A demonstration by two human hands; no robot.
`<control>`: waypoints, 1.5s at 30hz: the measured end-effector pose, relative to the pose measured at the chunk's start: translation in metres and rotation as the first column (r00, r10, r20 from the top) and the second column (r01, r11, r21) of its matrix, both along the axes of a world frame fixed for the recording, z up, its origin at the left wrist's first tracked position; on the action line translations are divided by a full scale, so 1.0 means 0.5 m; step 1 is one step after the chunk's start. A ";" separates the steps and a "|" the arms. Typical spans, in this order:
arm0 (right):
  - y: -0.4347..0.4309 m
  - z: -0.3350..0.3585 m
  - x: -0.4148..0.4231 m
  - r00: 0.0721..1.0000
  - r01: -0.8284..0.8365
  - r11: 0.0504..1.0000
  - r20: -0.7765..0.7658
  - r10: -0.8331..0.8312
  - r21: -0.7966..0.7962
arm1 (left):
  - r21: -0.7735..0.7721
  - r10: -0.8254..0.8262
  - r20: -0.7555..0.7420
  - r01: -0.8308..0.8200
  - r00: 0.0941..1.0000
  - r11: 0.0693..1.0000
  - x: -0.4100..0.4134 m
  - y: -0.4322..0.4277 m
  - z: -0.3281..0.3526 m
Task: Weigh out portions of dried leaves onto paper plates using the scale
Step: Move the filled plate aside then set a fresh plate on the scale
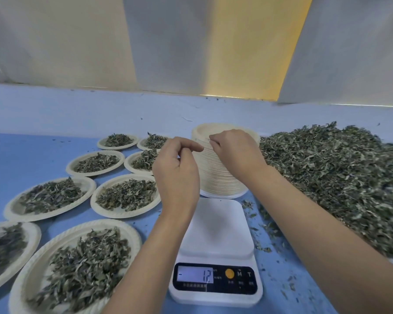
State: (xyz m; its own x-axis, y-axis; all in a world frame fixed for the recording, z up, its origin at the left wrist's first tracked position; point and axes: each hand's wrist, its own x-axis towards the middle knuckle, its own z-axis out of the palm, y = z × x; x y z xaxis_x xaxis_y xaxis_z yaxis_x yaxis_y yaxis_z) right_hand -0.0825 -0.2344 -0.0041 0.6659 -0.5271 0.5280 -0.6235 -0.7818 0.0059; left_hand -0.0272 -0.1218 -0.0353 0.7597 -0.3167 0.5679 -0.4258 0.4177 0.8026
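Left of the scale (216,225), filled plates (125,196) hold dried leaves (340,177). Behind it, the right hand (234,152) pinches the plate stack's (216,177) top rim; the left hand (177,173), loosely curled, holds nothing.

- looks like a small packing workroom, not a home kitchen
- blue table (21,155), huge leaf pile (340,173), plate stack (213,175), scale (216,250)

A blue table cover (32,152) is lying flat under everything. Behind it, a pale ledge (100,105) is running across the view. White panels (173,41) are standing on the ledge, and a yellow strip (254,46) is showing between two of them.
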 end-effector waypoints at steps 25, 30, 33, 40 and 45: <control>-0.005 0.008 -0.007 0.997 -0.072 0.997 -0.010 0.072 -0.006 | 0.045 0.001 0.000 -0.001 1.000 0.999 0.005 0.000 -0.007; -0.009 0.004 -0.002 0.998 -0.053 0.999 -0.029 0.053 0.000 | 0.043 -0.002 0.002 0.002 1.000 0.999 0.005 -0.002 -0.008; -0.012 -0.004 0.003 0.998 -0.064 0.997 -0.032 0.062 -0.045 | 0.048 -0.003 -0.001 0.003 1.000 0.999 0.006 -0.004 -0.010; -0.021 -0.001 -0.004 0.979 -0.131 0.968 0.123 0.160 -0.215 | 0.051 -0.035 -0.081 0.040 0.996 0.998 0.008 -0.005 -0.007; 0.034 -0.015 -0.025 0.878 -0.292 0.844 0.223 0.423 -0.451 | 0.073 -0.204 -0.389 0.251 0.898 0.965 0.020 -0.012 0.007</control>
